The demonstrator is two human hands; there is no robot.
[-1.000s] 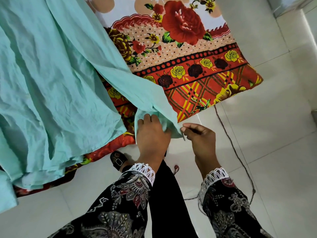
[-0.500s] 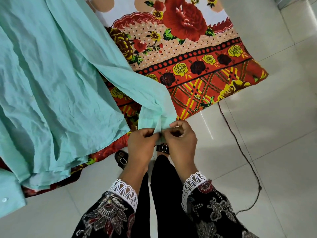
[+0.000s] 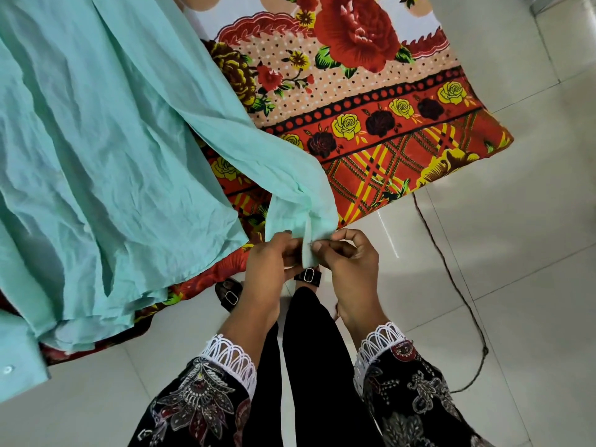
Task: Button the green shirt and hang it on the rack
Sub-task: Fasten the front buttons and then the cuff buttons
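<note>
Nearest the camera: patterned sleeves with white lace trim, black trousers, sandals on the tiled floor (image 3: 503,285).

Left hand (image 3: 269,262) and right hand (image 3: 350,262) both pinched closed on the cuff (image 3: 304,227) of the green shirt (image 3: 96,156), one on each side of the cuff opening. Button and buttonhole hidden under the fingertips.

Beyond the hands: sleeve running up and left to the shirt body, spread over a floral bedsheet (image 3: 387,133), hem hanging off the near edge. One button (image 3: 7,369) visible at far left.

Handling, as judged: light, thin, limp, creased fabric; not fragile, no stiffness to hold shape.

Grip close to the cuff edges for buttoning. Lift by collar or shoulders for hanging; avoid dragging on the floor.
</note>
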